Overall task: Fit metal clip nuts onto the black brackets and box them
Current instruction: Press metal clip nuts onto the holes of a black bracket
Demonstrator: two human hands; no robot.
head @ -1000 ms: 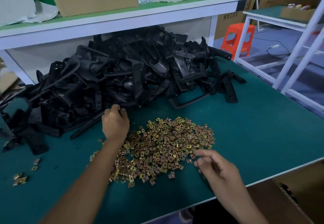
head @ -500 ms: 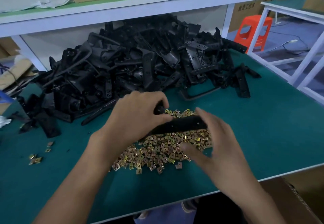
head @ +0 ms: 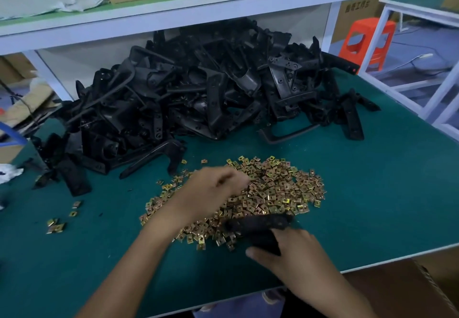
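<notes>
Head, R hand (head: 295, 255) grips bracket (head: 260, 222), L hand (head: 213, 188) over nuts (head: 280, 188), carton (head: 357, 16) "工作台"

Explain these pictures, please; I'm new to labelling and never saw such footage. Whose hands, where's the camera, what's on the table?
No machine here: these are a person's two bare hands, filmed by one camera worn on the head, looking down. On the green-topped workbench lie a heap of black angular brackets and a spread of small brass-coloured metal clip nuts. The right hand grips one black bracket at the spread's near edge. The left hand is over the nuts, too blurred to tell whether it holds one. A brown cardboard box shows below the bench's near edge.
</notes>
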